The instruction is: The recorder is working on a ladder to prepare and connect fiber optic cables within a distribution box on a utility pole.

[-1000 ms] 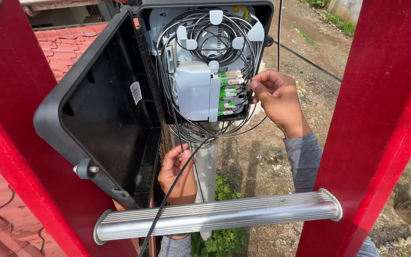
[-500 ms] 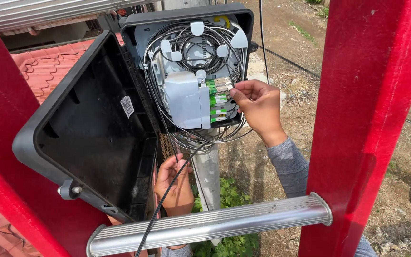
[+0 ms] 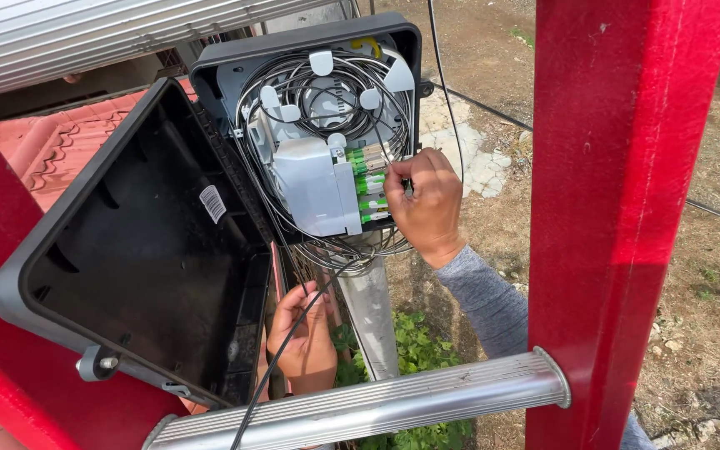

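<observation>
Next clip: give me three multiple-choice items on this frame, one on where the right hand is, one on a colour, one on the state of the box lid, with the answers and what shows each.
1. Where are the fingertips of the right hand?
A. on the ladder rung
B. at the green connectors
C. on the lid's hinge

2. What colour are the ladder rails?
A. red
B. yellow
C. blue

3. In what state is the lid of the junction box?
A. shut and latched
B. taken off and lying on the ground
C. swung open to the left

Answers:
1. B, the fingers pinch at the row of green connectors beside the grey cassette.
2. A, both side rails are red, while the rung is bare silver metal.
3. C, the black lid hangs open on the left, its hollow inside facing the camera. Below it, the left hand holds a black cable.
</observation>
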